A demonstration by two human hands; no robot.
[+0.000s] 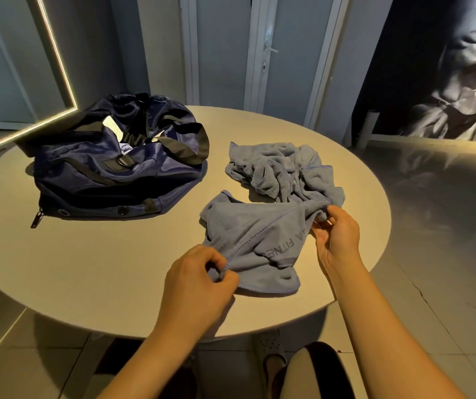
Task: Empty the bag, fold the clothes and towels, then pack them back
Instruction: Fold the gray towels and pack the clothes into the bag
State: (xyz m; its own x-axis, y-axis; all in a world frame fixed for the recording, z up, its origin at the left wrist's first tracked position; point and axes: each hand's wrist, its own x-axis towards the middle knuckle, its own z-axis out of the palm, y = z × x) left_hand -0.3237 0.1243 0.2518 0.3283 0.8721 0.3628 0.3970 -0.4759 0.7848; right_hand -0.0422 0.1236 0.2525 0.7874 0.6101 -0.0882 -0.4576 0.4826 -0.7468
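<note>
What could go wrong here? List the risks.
The left hand and right hand pinch the towel by small bits of hem; a pinch could slip on lifting. The crumpled heap behind seems joined to it and may drag along. Its near fold lies close to the table edge and might slide off.

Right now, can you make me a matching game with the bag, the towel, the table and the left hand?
Things:
1. bag
2. towel
3. table
4. left hand

Descriptions:
A. round and beige
B. pinching the towel's near edge
C. dark blue, open on top
D. grey-blue and crumpled

Pairs: 1-C, 2-D, 3-A, 4-B
</note>
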